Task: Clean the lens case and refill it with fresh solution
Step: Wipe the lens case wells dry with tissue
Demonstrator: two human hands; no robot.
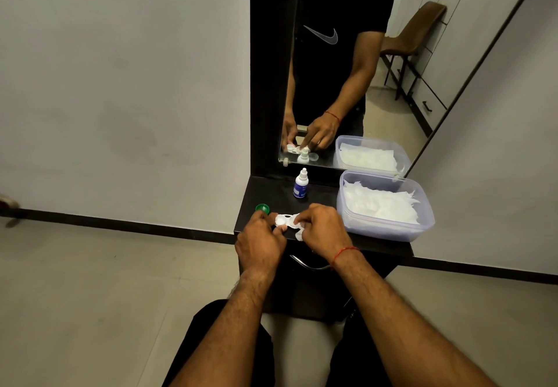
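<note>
Over the front of the black dresser top [320,197], my left hand [259,243] grips the left end of the white lens case [282,220]. My right hand [323,228] pinches a white tissue [299,235] and presses it into the case's right well. A loose green cap [262,207] lies on the top just left of the case. The solution bottle [300,183], white with a blue label, stands upright behind the case with its cap on.
A clear plastic tub [385,231] of white tissues sits at the right of the top. A mirror [347,69] rises behind and reflects the hands. A drawer handle [308,264] is below the top's front edge. Tiled floor lies left.
</note>
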